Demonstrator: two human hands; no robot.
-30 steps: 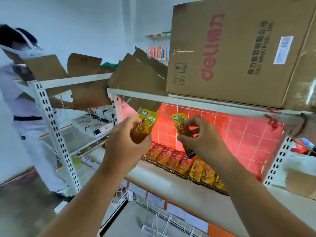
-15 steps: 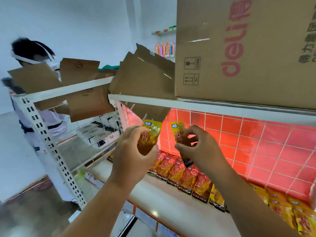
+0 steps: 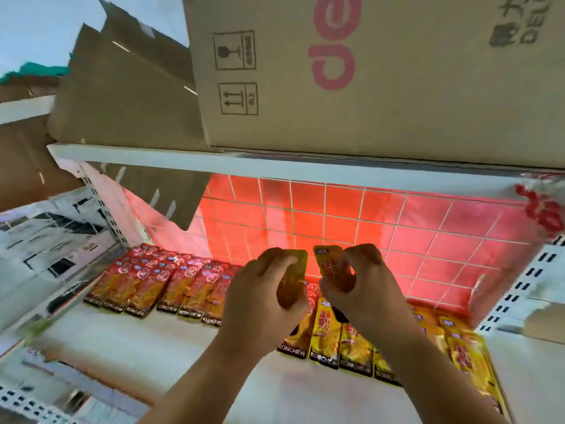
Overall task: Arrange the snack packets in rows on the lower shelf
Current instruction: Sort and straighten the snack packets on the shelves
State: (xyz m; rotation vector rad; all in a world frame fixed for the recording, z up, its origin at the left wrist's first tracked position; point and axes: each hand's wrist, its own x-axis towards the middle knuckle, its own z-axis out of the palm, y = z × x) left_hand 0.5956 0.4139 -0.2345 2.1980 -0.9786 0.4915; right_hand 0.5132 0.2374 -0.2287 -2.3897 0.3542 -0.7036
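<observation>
My left hand [image 3: 260, 298] grips a yellow snack packet [image 3: 294, 278] upright above the lower shelf [image 3: 171, 356]. Right beside it, my right hand [image 3: 357, 289] pinches a second yellow packet [image 3: 328, 261] with red print. Both hands hover over the middle of a row of packets lying flat on the shelf. Several red packets [image 3: 146, 283] fill the row's left part and several yellow ones [image 3: 354, 347] its right part. My hands hide the packets directly beneath them.
A large cardboard box [image 3: 367, 71] with red lettering sits on the upper shelf [image 3: 275, 168] just overhead, with flattened cardboard [image 3: 128, 96] to its left. Red tiles [image 3: 351, 218] back the lower shelf. White perforated uprights [image 3: 526, 286] stand at the right.
The view has moved closer and to the right, under the upper shelf. Both hands, still holding their packets, have come down nearer the row. The person at the left is out of view.
</observation>
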